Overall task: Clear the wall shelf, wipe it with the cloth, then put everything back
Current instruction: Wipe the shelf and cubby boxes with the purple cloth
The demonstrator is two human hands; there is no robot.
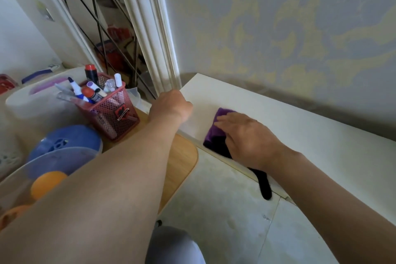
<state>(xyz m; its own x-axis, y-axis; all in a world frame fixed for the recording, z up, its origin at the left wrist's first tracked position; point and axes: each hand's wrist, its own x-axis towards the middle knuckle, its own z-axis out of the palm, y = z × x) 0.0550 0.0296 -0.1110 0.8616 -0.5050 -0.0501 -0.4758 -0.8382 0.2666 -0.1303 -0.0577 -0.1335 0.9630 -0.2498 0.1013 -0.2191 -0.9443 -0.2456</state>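
A: On the white wall shelf [300,118], from where I stand, there's nothing left but the purple cloth [216,128]; it lies near the front edge, at about seven o'clock from the shelf's middle, with a dark tail of it hanging over the lip toward five o'clock.

B: And the hands?

A: The right hand [246,137] is laid flat on the cloth, fingers spread and pressing down rather than gripping; the left hand [171,105] is curled at the shelf's left end, at nine o'clock from the cloth; whether it grips the edge or just leans there I can't tell, since the fingers are turned away from me.

B: So the clearing is done?

A: I'd say so, as far as I can see the board; the right end runs out of sight. The red mesh pen basket [111,109], full of markers, stands on the wooden table [182,163] at nine o'clock from the left hand; it may have come off the shelf, though nothing here proves it.

B: What remains?

A: The wipe looks to be in hand, with the stretch toward three o'clock perhaps still to cover; then everything goes back up; none of that has begun.
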